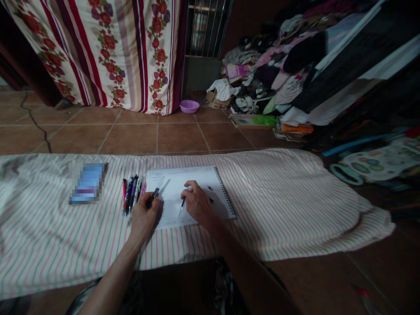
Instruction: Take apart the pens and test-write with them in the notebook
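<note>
My left hand point(147, 208) is closed on a pen barrel point(157, 190) with a dark grip and a clear end that points up and away. Pinched in my right hand point(196, 199) is a thin pen refill point(182, 204), black along part of its length and pale at its lower end. Both hands are over a white spiral notebook point(170, 177), its wire binding to the right. Two small dark pen parts point(210, 188) lie on the page beside my right hand, one partly hidden by it. Left of the notebook several pens point(131, 192) lie side by side.
A striped cloth point(278, 197) covers the low surface. On it, to the left, rests a phone point(88, 183) with a blurred screen. Beyond are a tiled floor, a purple basin point(189, 106), a floral curtain point(108, 52) and heaped clothes point(262, 65).
</note>
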A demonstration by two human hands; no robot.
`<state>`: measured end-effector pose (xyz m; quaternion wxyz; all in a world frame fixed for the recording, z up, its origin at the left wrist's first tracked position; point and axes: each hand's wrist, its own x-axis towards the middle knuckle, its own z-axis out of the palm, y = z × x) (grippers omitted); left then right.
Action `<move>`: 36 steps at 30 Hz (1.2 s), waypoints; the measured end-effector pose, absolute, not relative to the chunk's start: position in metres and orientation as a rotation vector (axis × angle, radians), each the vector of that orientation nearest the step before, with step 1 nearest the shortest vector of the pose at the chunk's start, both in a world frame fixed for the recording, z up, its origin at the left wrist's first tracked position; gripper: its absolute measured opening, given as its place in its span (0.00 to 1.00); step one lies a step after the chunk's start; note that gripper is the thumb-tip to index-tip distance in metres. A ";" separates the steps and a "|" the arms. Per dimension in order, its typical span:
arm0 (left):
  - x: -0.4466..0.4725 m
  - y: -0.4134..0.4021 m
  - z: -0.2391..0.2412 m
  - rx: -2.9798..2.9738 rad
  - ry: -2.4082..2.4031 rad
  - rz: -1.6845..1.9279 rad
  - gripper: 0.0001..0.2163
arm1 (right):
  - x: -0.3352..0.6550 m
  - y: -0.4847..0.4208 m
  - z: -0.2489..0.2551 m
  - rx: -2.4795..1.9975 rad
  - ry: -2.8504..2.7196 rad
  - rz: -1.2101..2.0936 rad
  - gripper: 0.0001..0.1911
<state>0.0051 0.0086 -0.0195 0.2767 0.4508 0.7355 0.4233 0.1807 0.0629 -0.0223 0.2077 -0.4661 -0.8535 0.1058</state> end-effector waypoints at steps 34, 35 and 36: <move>0.009 0.012 -0.024 1.278 1.980 1.138 0.11 | 0.180 0.056 -0.016 -1.822 -2.259 0.362 0.09; 0.009 0.012 -0.024 1.274 1.980 1.132 0.11 | 0.179 0.056 -0.015 -1.849 -2.275 0.366 0.10; 0.009 0.012 -0.024 1.267 1.980 1.128 0.12 | 0.179 0.056 -0.014 -1.875 -2.289 0.368 0.11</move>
